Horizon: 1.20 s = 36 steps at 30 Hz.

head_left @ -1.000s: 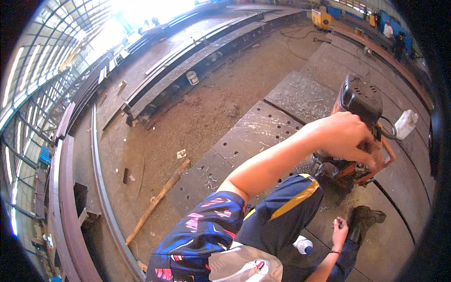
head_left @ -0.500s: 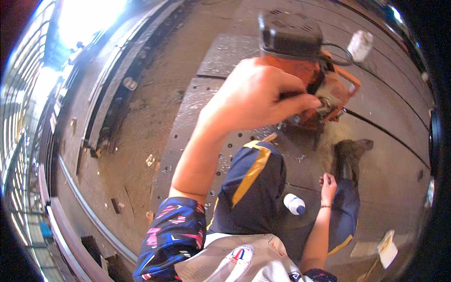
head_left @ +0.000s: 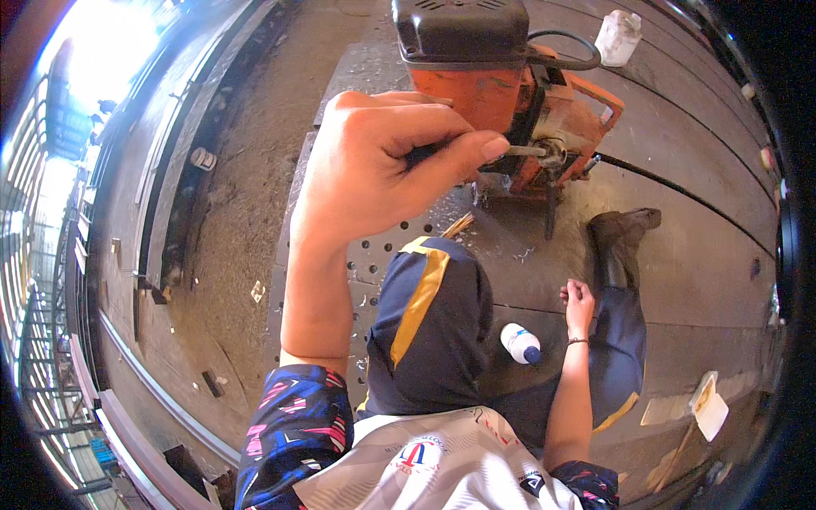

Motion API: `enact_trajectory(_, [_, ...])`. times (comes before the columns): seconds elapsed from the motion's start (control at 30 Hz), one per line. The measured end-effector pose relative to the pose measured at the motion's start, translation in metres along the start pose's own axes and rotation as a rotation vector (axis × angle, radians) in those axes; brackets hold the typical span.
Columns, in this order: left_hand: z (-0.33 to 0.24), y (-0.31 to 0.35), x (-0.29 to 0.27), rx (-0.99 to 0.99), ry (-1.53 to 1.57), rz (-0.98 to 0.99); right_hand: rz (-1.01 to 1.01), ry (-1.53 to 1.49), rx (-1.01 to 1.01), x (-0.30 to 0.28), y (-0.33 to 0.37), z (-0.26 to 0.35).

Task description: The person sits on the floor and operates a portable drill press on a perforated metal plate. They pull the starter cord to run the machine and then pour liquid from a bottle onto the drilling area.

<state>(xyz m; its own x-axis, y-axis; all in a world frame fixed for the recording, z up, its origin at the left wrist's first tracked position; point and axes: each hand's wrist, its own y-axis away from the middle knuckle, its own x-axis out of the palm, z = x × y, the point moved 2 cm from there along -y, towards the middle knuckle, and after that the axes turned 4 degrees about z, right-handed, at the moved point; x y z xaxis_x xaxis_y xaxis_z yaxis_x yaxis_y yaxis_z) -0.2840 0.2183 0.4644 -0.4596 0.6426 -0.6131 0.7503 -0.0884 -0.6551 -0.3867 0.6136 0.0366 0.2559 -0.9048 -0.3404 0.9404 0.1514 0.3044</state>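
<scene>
A thin metal rod (head_left: 529, 151) juts from the hub of an orange and black drill (head_left: 473, 93), just right of the fingertips of the left hand (head_left: 387, 161), which pinches the rod's end between thumb and curled fingers. The drill stands on a dark steel plate (head_left: 293, 314), ahead of both hands. The right hand (head_left: 579, 306) hangs half curled above the person's right leg, well apart from the drill; whether it holds anything, I cannot tell. Because the left hand grips only the rod's tip, it could slip off under a hard push. Curly metal shavings (head_left: 527, 254) lie between the drill and the right hand, and could cut bare skin that brushes them. The right boot (head_left: 625, 242), just beyond the right hand, could be caught if the drill shifted. Just left of the right hand a white bottle (head_left: 515, 340) with a blue cap seems to lie on its side; a nudge from either leg could roll it. Its contents are hidden, as are those of a whitish jug (head_left: 618, 38) beyond the drill. Behind and right of the right hand is an open white tray (head_left: 712, 416) with something brownish at its edge, too small to identify. Far left of the left hand stands a pale bucket (head_left: 203, 159), its contents unclear.
</scene>
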Motion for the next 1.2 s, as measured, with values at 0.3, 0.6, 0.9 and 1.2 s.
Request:
enact_trajectory(0.3, [0.002, 0.006, 0.019, -0.255, 0.272, -0.322, -0.052, -0.084, -0.046, -0.01, -0.009, 0.009])
enact_trajectory(0.6, [-0.032, -0.078, 0.113, 0.001, 0.355, -0.915, -0.308, -0.474, -0.213, -0.075, -0.02, 0.114])
enact_trajectory(0.9, [-0.128, -0.175, 0.47, 0.126, -0.08, -0.42, -0.771, -0.394, -0.513, -0.224, 0.012, 0.176])
enact_trajectory(1.2, [0.039, 0.111, 0.634, -0.14, -0.071, 0.437, -0.664, -0.102, -0.325, -0.184, 0.014, 0.141])
